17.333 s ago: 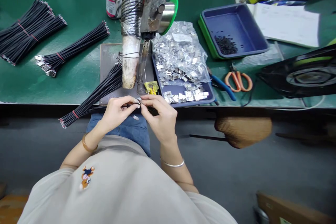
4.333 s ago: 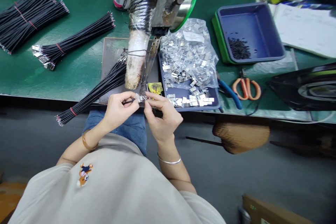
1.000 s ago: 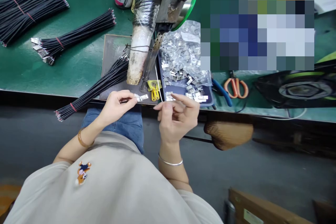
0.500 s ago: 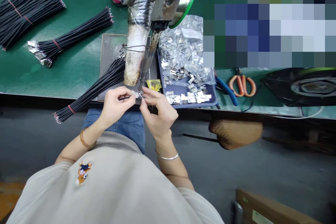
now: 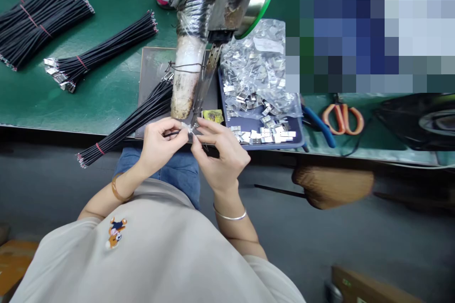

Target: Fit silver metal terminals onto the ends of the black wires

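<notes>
Black cable: at the worktop's front edge, below the fume nozzle, its end at a small metal plug between the two hands.
Left hand: thumb and fingers pinched together on the cable, close to the plug.
Right hand: thumb and index finger up at the plug; whether they grip it or something thin, I cannot tell.
Plugged bundle: tied in red, metal plugs at its left end; this batch looks done at that end.
Held piece: seemingly midway, plug and cable together at the fingers; whether they are joined is too small to tell.
Nozzle-side bundle: no plugs visible on its ends, so probably left to do.
Large bundles: no plugs visible on these either; likely also left.
Loose plugs: plenty remaining in the blue tray, more inside the clear bag.
</notes>
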Tool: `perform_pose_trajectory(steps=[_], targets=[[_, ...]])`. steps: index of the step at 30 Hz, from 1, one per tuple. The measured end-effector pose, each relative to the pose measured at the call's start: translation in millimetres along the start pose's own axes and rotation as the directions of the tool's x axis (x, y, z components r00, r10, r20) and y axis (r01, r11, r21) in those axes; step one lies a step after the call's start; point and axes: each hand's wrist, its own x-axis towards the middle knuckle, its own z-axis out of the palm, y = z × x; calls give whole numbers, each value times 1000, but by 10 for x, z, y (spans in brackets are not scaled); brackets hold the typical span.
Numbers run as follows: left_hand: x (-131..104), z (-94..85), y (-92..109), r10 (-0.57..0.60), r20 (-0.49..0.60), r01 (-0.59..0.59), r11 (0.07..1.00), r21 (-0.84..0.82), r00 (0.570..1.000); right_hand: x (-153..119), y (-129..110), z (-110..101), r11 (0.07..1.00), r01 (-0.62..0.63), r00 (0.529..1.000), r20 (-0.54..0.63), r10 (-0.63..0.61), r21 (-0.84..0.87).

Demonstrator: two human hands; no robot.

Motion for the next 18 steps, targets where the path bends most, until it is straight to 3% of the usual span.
perform_pose_trajectory(steps=[10,14,16,17,18], targets=[[-18,16,-46,-7,15,6,999,52,1000,-49,54,-17,999,24,999,21,-24,22],[-53,-21,-36,9,97,-19,994,108,995,-64,91,-91,986,-145,989,26,144,77],[-91,-59,-50,31,183,-53,992,118,983,-42,97,-166,981,-177,974,-129,187,85],[-113,-83,-66,40,219,-67,991,116,975,-21,95,-213,988,-140,946,-286,155,72],[-134,-110,-86,49,239,-77,991,111,970,4,92,-266,994,-96,887,-449,105,44]])
